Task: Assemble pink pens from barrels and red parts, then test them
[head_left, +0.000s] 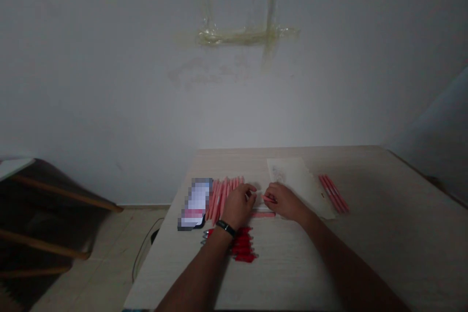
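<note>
Two bare hands met near the middle of a pale wood-grain table [365, 253]. The left hand [239, 202] was partly open, thumb and curved fingers parted, above the right end of a row of slim pink pens [216, 195]. The right hand [283, 200] pinched a short pink stick [269, 199] between thumb and fingers, and another long pink stick [263, 214] lay crosswise just below.

The table's far edge ran along the grey wall [109, 83]; its left edge slanted to the lower left of the frame, above the tiled floor [109, 243]. Near that edge, a dark-rimmed phone [197, 202], its screen pixelated, lay beside the pink row. Broad tabletop stretched across the lower right, with room around the right forearm. Under the left wrist, red sticks with silvery ends [243, 243] lay side by side, partly hidden. A cream paper sheet [300, 185] lay beyond the right hand, and a small group of darker pink pens [333, 194] lay right of it.
</note>
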Action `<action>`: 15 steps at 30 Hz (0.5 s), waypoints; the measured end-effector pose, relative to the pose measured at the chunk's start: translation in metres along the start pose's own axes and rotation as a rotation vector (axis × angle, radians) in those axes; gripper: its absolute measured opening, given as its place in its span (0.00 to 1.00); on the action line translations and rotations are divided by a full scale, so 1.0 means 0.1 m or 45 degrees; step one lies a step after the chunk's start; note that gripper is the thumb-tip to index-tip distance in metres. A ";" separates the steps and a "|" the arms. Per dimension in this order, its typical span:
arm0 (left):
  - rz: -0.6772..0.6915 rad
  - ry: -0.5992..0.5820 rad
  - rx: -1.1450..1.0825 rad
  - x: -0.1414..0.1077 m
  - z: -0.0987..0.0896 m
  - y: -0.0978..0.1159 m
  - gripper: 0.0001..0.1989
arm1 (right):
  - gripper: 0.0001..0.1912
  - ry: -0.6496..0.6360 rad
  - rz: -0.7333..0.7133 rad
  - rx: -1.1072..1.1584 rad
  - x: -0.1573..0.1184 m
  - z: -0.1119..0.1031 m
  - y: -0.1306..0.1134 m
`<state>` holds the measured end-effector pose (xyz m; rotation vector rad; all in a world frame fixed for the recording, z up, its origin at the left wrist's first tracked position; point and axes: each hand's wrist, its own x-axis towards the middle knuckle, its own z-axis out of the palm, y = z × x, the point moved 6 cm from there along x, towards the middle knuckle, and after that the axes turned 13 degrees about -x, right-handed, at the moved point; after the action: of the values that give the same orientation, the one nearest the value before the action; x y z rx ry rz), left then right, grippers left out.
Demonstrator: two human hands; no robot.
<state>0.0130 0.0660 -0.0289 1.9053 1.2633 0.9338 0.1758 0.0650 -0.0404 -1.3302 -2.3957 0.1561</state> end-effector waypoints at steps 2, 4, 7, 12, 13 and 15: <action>-0.031 -0.003 0.003 0.01 0.01 -0.01 0.11 | 0.10 -0.006 0.009 0.011 -0.01 -0.03 0.00; -0.048 0.003 0.003 0.02 0.01 0.00 0.10 | 0.10 0.000 0.021 0.014 -0.02 -0.07 0.00; -0.045 -0.013 -0.009 0.03 0.02 0.05 0.10 | 0.10 0.016 0.047 0.009 -0.05 -0.15 0.01; 0.019 -0.048 -0.041 0.04 -0.01 0.18 0.10 | 0.07 0.052 0.060 0.075 -0.11 -0.27 -0.03; 0.037 -0.068 -0.045 0.03 -0.01 0.21 0.10 | 0.12 0.058 0.074 0.112 -0.12 -0.28 -0.05; 0.076 -0.098 -0.056 0.02 -0.02 0.27 0.11 | 0.12 0.064 0.078 0.148 -0.15 -0.31 -0.13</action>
<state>0.0251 0.0597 -0.0049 1.9348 1.1385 0.9025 0.1844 0.0427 -0.0126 -1.3387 -2.2690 0.2719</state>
